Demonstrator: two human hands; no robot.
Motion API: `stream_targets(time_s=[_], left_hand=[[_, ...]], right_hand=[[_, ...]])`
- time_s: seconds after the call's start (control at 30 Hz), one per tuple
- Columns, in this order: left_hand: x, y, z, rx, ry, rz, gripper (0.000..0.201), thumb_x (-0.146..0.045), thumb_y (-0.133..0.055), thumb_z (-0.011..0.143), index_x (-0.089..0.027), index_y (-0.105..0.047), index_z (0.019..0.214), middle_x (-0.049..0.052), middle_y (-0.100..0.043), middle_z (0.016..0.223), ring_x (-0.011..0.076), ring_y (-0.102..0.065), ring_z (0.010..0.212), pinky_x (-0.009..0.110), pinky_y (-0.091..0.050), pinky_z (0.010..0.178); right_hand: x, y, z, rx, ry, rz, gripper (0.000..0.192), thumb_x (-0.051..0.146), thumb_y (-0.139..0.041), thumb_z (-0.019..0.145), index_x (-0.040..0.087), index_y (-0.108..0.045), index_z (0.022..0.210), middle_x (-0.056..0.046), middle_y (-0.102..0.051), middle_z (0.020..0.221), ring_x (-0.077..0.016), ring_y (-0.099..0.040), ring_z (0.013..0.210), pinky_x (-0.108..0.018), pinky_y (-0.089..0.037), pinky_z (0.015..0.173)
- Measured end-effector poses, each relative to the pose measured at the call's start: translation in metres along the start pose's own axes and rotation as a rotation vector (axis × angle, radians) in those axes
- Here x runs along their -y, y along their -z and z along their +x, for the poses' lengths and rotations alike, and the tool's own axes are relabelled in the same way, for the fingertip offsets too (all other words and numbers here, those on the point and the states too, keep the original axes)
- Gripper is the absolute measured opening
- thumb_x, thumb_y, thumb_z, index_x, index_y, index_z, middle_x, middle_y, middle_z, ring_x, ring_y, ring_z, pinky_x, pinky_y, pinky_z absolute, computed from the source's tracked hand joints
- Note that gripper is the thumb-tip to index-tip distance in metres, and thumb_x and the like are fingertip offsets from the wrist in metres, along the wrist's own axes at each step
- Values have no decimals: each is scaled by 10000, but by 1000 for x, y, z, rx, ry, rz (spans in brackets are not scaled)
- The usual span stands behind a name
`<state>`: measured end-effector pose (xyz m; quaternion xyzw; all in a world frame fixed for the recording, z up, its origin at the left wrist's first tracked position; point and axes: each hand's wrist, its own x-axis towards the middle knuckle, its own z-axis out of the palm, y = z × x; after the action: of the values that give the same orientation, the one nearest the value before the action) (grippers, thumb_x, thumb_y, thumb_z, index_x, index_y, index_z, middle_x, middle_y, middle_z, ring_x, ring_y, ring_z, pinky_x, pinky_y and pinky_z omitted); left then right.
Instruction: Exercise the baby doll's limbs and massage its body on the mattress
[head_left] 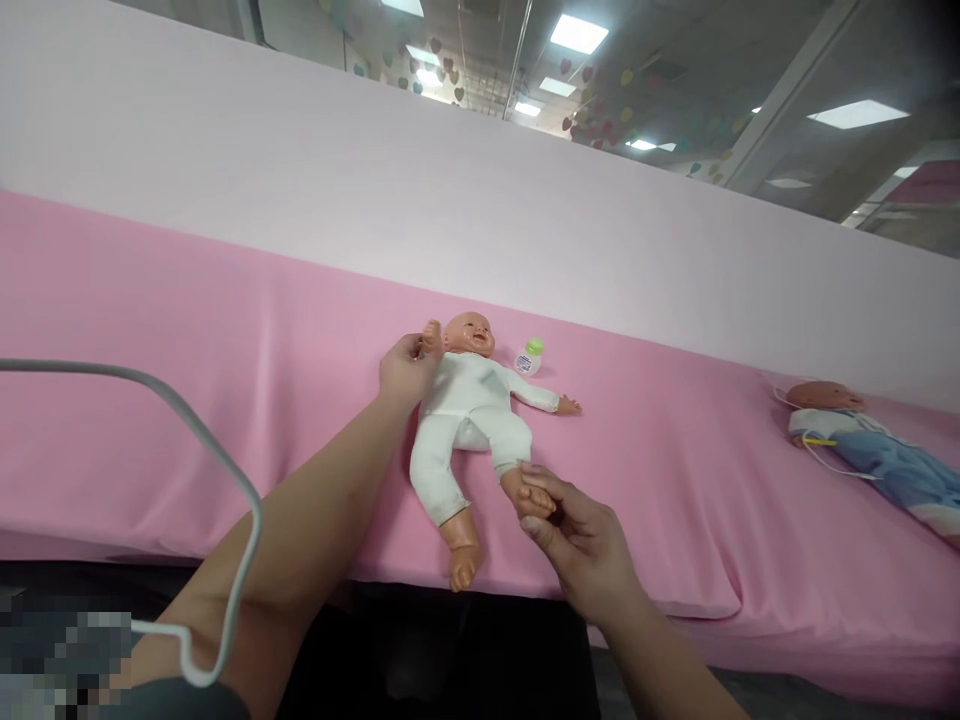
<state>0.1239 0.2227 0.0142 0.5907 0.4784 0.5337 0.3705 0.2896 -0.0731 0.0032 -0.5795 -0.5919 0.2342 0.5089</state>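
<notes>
Lying on its back: the baby doll (471, 400) in a white suit rests on the pink sheet (225, 330), head toward the pale wall, feet toward the near edge.
Left hand: the left hand (405, 370) is closed around the doll's raised arm beside its head, fingers (415, 345) wrapped over the small fist.
Right hand: the right hand (577, 545) pinches the doll's foot on that side, thumb and fingertips (541, 493) narrow around it, the leg lifted slightly off the sheet.
Other leg: it stretches free toward the near edge, foot just over the sheet's fold.
Bottle: a small bottle (529, 357) with a green cap lies just beside the doll's head, apart from both hands.
Writing: the bottle carries a label, too small to read.
Second doll: another doll (870, 440) in blue clothes lies well apart at the right.
Cable: a grey cable (225, 460) loops across the near left.
</notes>
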Motion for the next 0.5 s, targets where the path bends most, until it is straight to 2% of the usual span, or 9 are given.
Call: stream_targets(time_s=[0.07,0.13,0.33,0.5], left_hand=[[-4,-4,-8,93,-156,201,316,-367,-775,838,-270,-770,1139,36,-776,1077,248,-703,1010,339,-527,912],[-5,-7,-13,146,-256,324,389,-342,-772,824,-272,-768,1207,56,-762,1171,255,-695,1075,340,-516,956],[-10,-8,-18,213,-332,401,386,-354,-746,859,-305,-765,1242,54,-743,1209,238,-693,1101,331,-519,964],[-13,-7,-18,277,-366,472,342,-390,-702,895,-311,-775,1219,68,-738,1190,260,-686,1107,347,-522,923]], right_hand=[[2,0,20,-32,32,-2,400,376,-763,919,296,-713,1308,-86,-691,1422,-322,-614,1377,-538,-550,1124],[2,-2,41,-64,53,9,410,380,-767,910,292,-711,1307,-80,-696,1415,-321,-634,1352,-540,-550,1122],[-9,-13,99,-96,100,-79,412,356,-739,903,297,-712,1310,-66,-688,1426,-313,-612,1375,-551,-510,1154],[-24,-20,117,-116,93,-4,410,392,-727,914,277,-697,1306,-83,-682,1430,-305,-617,1366,-553,-479,1177]])
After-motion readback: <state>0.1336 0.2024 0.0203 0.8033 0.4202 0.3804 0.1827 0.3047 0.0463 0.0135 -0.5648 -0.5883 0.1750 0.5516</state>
